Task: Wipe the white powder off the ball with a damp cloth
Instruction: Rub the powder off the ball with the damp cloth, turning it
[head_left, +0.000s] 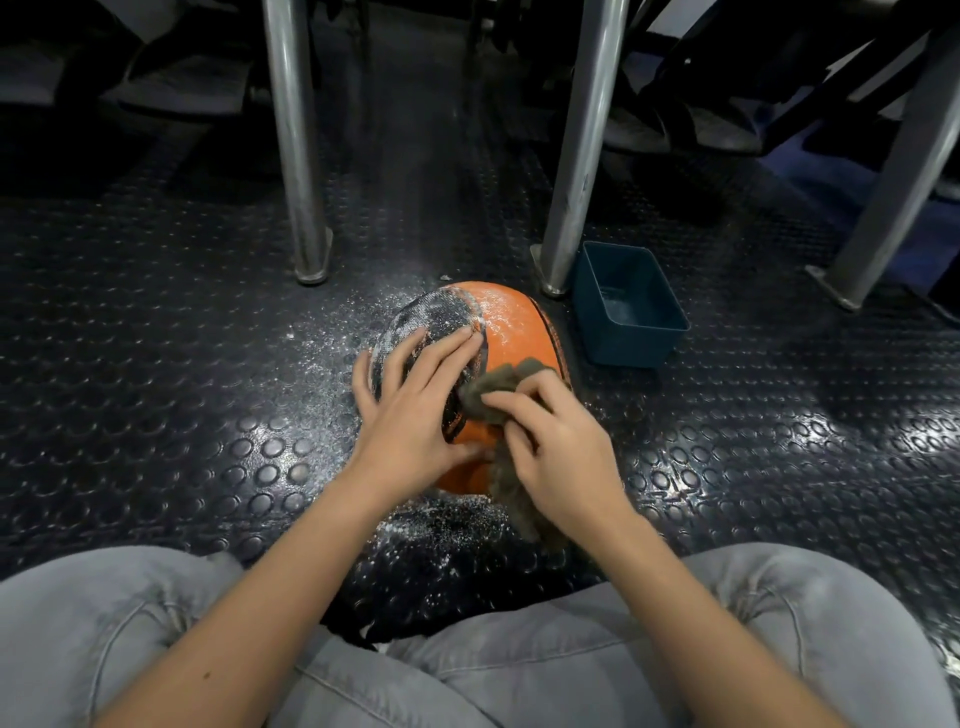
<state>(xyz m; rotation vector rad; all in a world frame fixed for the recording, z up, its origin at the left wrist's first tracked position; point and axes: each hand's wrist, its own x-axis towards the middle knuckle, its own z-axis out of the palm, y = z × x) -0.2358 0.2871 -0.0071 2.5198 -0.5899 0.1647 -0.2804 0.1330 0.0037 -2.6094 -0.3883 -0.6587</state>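
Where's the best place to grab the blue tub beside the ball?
Probably the tub by its near rim, from above: it stands upright and open, so fingers can hook over the thin wall. A metal leg crowds its left side.

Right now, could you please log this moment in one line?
left hand: on ball | right hand: grips cloth | powder: remains

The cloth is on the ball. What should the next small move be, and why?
Probably slide the crumpled brown cloth forward over the top of the orange and black ball. White powder lies thick on its far side, while the near orange part by the right hand grip looks clean. The left hand lies flat on the ball, steadying it.
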